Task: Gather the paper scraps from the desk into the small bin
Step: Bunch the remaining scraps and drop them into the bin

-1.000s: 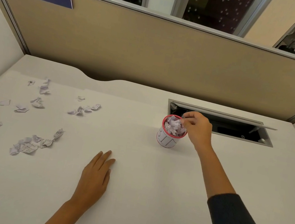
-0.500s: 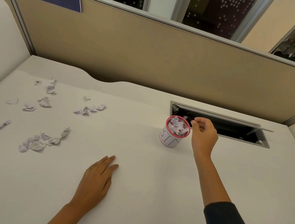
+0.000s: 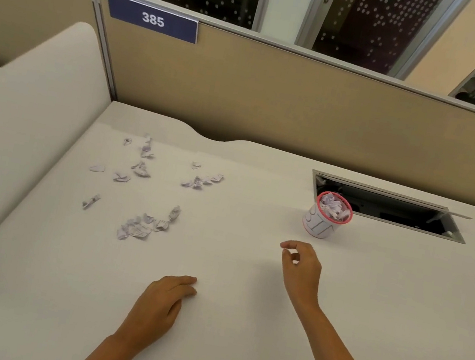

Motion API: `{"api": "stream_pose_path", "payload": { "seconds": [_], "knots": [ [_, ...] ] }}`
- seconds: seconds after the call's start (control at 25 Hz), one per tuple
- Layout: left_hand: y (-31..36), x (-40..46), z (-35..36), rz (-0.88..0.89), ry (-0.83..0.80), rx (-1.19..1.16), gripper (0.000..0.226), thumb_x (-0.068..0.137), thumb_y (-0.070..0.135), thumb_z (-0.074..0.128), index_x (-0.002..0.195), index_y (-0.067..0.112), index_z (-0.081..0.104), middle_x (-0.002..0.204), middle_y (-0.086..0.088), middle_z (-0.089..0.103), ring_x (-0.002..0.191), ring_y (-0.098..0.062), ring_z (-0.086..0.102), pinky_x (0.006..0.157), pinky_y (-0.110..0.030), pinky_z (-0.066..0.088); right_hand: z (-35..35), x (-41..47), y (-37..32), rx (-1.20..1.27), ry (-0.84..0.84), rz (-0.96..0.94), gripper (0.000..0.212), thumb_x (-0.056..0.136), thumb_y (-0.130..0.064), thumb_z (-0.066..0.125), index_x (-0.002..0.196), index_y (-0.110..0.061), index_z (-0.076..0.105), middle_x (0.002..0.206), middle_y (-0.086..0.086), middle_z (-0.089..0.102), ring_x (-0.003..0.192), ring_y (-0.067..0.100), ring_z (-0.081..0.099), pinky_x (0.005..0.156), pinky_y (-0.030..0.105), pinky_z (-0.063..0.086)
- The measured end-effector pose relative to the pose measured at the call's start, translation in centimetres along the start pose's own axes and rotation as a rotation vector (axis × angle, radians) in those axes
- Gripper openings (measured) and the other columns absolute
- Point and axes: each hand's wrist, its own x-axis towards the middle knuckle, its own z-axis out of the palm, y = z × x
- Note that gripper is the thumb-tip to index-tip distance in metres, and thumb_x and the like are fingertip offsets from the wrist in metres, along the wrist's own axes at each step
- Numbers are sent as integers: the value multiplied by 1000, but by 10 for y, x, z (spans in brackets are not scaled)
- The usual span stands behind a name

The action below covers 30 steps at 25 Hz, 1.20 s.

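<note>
A small white bin with a pink rim stands on the white desk, right of centre, filled with crumpled paper. Several paper scraps lie on the left half: a cluster nearest me, a loose group further back and a short row toward the middle. My right hand hovers in front of the bin, fingers loosely curled and apart, holding nothing. My left hand rests palm down on the desk near me, fingers together.
An open cable hatch is cut into the desk just behind the bin. A tan partition with a blue "385" plate closes the back. A white side panel borders the left.
My right hand let go of paper over the bin and drew back toward me and to the left. The view has shifted right and down. My left hand stays on the desk.
</note>
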Motion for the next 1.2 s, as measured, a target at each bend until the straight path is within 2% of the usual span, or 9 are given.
{"api": "stream_pose_path", "payload": {
  "seconds": [0.2, 0.28, 0.4, 0.6, 0.68, 0.8, 0.88, 1.0, 1.2],
  "knots": [
    [-59, -21, -60, -284, 249, -21, 39, 81, -9, 55, 114, 11, 61, 115, -6, 53, 97, -22, 53, 82, -29, 45, 78, -37, -28, -18, -254, 19, 21, 83, -7, 65, 101, -17, 63, 115, 2, 56, 92, 15, 62, 76, 16, 48],
    [-78, -19, -82, -413, 286, -81, 46, 84, -4, 57, 128, 10, 51, 117, -7, 47, 91, -22, 55, 77, -33, 50, 109, -41, -41, -72, -389, 15, 42, 80, -16, 70, 120, -15, 55, 130, 2, 47, 114, 20, 54, 93, 28, 48],
    [-97, 0, -102, -477, 180, -148, 62, 85, 4, 63, 140, 10, 37, 111, -6, 48, 80, -17, 56, 73, -28, 48, 150, -31, -68, -184, -563, 23, 81, 77, -29, 73, 143, -13, 28, 152, 2, 24, 139, 19, 27, 114, 33, 27],
    [-112, 44, -107, -471, -47, -119, 76, 82, 17, 69, 145, 10, 26, 117, -10, 46, 87, -21, 56, 77, -27, 45, 201, -18, -99, -226, -712, -42, 104, 71, -34, 78, 149, -21, 11, 159, 2, 2, 146, 17, 6, 116, 34, 15],
    [-116, 58, -107, -460, -100, -100, 76, 82, 22, 70, 144, 13, 27, 116, -8, 45, 94, -20, 54, 76, -26, 42, 212, -22, -99, -271, -752, -122, 100, 72, -37, 77, 148, -27, 13, 159, 2, 0, 146, 18, 2, 116, 38, 16],
    [-121, 69, -104, -378, -139, -44, 57, 83, 26, 68, 135, 19, 43, 104, -3, 43, 87, -15, 50, 71, -23, 40, 224, -33, -95, -350, -715, -313, 71, 84, -36, 65, 145, -30, 28, 158, 1, 12, 145, 19, 8, 116, 42, 23],
    [-120, 69, -101, -309, -118, -13, 37, 86, 27, 65, 120, 18, 56, 96, -1, 44, 78, -14, 50, 63, -21, 38, 227, -44, -91, -332, -631, -409, 51, 91, -37, 55, 139, -29, 40, 152, -2, 32, 141, 15, 25, 114, 40, 29],
    [-116, 62, -94, -265, -33, -9, 19, 88, 23, 63, 105, 15, 63, 91, 0, 46, 71, -14, 50, 56, -17, 35, 221, -57, -84, -445, -456, -549, 30, 91, -43, 48, 117, -35, 59, 119, -21, 59, 113, -7, 48, 98, 27, 38],
    [-104, 46, -82, -216, 41, -17, 9, 88, 16, 61, 95, 14, 66, 88, 2, 52, 66, -9, 51, 55, -12, 34, 204, -64, -73, -449, -417, -614, 28, 95, -21, 49, 116, -12, 65, 121, 3, 65, 114, 22, 54, 92, 31, 47]
  ]
}}
